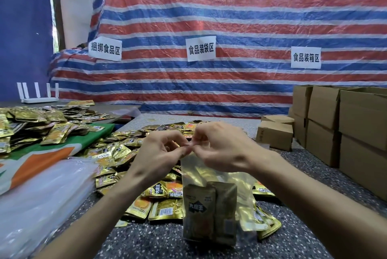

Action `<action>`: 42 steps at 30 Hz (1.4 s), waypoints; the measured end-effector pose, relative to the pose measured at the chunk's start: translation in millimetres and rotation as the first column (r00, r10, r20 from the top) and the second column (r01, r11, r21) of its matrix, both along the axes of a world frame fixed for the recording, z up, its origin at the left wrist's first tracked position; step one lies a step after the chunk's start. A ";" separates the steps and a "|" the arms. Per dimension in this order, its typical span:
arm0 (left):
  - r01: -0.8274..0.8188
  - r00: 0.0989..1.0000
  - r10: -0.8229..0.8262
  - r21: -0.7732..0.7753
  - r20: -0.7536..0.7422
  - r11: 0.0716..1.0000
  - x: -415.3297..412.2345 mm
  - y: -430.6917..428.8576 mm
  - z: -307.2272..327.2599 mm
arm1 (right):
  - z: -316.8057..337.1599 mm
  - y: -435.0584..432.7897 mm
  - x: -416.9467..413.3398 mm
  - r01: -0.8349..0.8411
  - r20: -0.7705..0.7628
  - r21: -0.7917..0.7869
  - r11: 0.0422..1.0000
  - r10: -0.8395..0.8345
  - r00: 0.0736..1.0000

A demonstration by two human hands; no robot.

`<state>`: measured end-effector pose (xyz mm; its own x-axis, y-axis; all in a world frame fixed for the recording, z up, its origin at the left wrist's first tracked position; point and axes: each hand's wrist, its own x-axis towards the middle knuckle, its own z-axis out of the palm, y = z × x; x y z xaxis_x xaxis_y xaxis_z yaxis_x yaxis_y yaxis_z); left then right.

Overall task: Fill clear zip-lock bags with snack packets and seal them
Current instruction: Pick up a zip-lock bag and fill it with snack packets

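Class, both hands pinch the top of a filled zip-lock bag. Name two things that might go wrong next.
1. The left hand and right hand pinch the top of the zip-lock bag at one spot, so the strip may seal partly.
2. The snack packets weigh its bottom; a slipped pinch might drop it among the loose packets.

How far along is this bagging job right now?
Done: the clear bag already holds a few packets. In hand: the left hand and right hand pinch its top strip, apparently sealing it. Left: a pile of loose packets on the table, plus empty bags.
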<state>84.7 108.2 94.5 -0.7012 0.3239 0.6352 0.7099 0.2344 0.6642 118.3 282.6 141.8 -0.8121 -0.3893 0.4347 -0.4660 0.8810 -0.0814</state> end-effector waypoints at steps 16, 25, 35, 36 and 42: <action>-0.029 0.999 0.026 0.115 0.021 0.993 4.7 18.1 -5.1 | 1.1 42.1 14.9 0.062 0.102 -0.145 0.987 -0.048 0.994; -0.082 0.996 0.079 0.132 0.030 0.988 1.9 12.6 -6.2 | -6.1 79.1 21.0 0.102 0.139 -0.203 0.974 -0.075 0.988; -0.118 0.993 0.117 0.129 0.019 0.985 0.9 13.5 -6.2 | -14.6 107.3 34.4 0.134 0.141 -0.286 0.949 -0.096 0.985; -0.120 0.993 0.119 0.129 0.020 0.984 0.6 13.7 -6.1 | -15.7 109.5 35.9 0.136 0.140 -0.298 0.945 -0.098 0.985; -0.126 0.992 0.126 0.132 0.010 0.983 -1.5 13.8 -7.6 | -19.2 118.7 43.5 0.126 0.134 -0.380 0.916 -0.080 0.988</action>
<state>83.2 122.1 86.9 -0.7322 0.1459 0.6653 0.6791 0.2321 0.6964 161.8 401.3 122.6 -0.8911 -0.1209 0.4374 -0.3418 0.8127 -0.4719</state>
